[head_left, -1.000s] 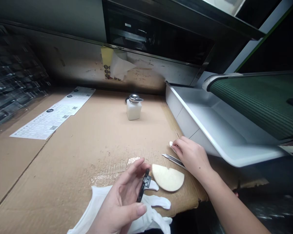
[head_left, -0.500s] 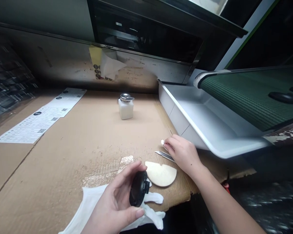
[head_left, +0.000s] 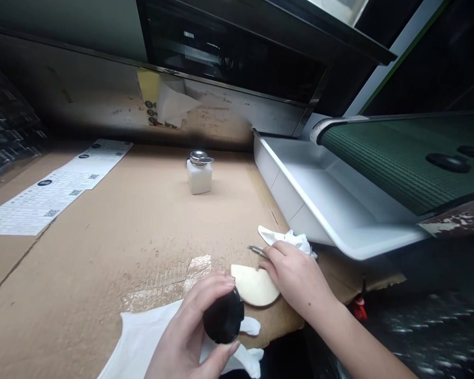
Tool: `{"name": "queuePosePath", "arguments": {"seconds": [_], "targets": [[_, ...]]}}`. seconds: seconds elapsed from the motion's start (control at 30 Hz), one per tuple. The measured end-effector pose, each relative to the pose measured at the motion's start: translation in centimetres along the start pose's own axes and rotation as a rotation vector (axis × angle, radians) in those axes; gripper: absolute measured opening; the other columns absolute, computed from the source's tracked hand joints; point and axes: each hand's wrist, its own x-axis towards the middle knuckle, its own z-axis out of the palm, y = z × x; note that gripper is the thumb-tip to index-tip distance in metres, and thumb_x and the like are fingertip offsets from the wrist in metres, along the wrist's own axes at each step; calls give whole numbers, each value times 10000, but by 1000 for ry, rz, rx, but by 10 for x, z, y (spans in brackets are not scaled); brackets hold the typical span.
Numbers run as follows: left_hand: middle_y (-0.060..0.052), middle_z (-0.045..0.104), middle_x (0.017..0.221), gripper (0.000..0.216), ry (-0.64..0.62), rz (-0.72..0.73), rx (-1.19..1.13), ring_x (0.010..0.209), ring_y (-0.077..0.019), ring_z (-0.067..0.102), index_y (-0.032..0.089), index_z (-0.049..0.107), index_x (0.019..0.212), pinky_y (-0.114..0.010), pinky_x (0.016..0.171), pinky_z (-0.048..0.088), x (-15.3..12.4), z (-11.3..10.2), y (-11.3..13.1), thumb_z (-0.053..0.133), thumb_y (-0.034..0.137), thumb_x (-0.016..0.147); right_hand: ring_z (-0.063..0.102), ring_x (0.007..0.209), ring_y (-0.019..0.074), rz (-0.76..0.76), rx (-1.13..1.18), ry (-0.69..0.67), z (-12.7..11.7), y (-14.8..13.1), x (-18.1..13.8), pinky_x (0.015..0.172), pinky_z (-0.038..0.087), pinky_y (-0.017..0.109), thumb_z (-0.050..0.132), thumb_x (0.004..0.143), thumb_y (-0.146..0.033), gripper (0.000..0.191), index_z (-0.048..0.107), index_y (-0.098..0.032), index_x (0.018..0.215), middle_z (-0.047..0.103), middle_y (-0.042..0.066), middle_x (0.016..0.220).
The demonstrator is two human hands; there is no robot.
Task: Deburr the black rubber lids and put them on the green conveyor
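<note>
My left hand (head_left: 191, 331) is closed round a glossy black rounded part (head_left: 224, 319), held just above a white glove (head_left: 142, 345) that lies at the near edge of the cardboard. My right hand (head_left: 296, 276) rests palm down on the cardboard, its fingers curled over a thin metal tool (head_left: 256, 249) and touching a cream half-round pad (head_left: 253, 284). A crumpled white cloth (head_left: 288, 239) lies just beyond the right hand. Whether the right fingers grip the tool is hidden.
A white dispenser bottle (head_left: 199, 172) with a metal top stands mid-table on the cardboard sheet (head_left: 122, 231). Printed label sheets (head_left: 51, 189) lie at left. A white tray (head_left: 324, 195) meets a green conveyor belt (head_left: 403, 158) carrying black parts (head_left: 448, 162) at right.
My left hand turned the black part from edge-on to its broad glossy face. My right hand slid back toward the cream pad, uncovering the white cloth beyond it.
</note>
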Motion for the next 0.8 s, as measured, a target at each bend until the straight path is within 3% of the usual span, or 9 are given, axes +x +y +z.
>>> {"name": "queuePosePath", "arguments": {"seconds": [0.2,0.43,0.53,0.63,0.8], "targets": [[32,606,1175,358,49,28,180,1203,-238,450,412,630,1025,-341,1044,318,-4,-8,8,654,237,713,550,807,184,84,32,-44,6,3,5,615,418,287,538,832,-182,52,577,-195,864,567,27,857],[8,598,1179,345,234,-110,-3,1206,-234,450,362,657,987,-319,1051,302,-3,-12,7,689,224,672,552,828,208,60,140,24,14,6,5,698,445,334,522,841,-192,57,567,-188,806,594,37,847],[-6,589,1195,374,208,-135,-32,1220,-241,439,347,652,999,-332,1054,304,-1,-17,2,708,217,653,589,805,163,8,358,154,2,0,2,692,461,276,456,883,-201,113,552,-197,940,627,22,865],[-14,581,1215,407,185,-172,-42,1221,-253,443,337,643,1019,-352,1057,303,-1,-21,-2,719,211,639,598,793,127,-151,509,217,-21,-12,-4,682,467,226,440,892,-197,158,556,-200,1000,636,16,879],[13,590,1203,464,225,-211,-121,1221,-248,448,367,613,1046,-335,1026,350,-3,-21,-7,731,214,625,575,720,149,-333,216,189,-49,-29,-7,601,436,277,441,879,-180,242,616,-201,1046,649,48,885]]}}
